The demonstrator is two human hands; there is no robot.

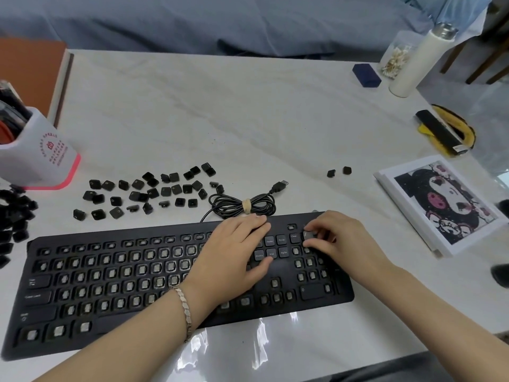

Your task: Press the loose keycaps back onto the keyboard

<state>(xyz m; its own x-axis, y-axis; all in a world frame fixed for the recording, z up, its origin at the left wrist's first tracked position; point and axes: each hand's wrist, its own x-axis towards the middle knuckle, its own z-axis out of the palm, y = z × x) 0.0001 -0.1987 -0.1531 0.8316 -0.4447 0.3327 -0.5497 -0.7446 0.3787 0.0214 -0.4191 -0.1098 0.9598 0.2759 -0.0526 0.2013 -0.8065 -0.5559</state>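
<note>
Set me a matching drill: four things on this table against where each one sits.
Things: 1 spread of loose keycaps; 2 coiled cable; 3 picture card; 4 right hand.
Places: A right of the keyboard; B on a keycap at the number pad's top row; C far side of the keyboard, left; D far side of the keyboard, near its middle.
Pairs: 1-C, 2-D, 3-A, 4-B.

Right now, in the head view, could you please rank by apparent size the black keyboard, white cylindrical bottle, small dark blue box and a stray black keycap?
1. black keyboard
2. white cylindrical bottle
3. small dark blue box
4. stray black keycap
Bottle, box lie farther off.
</note>
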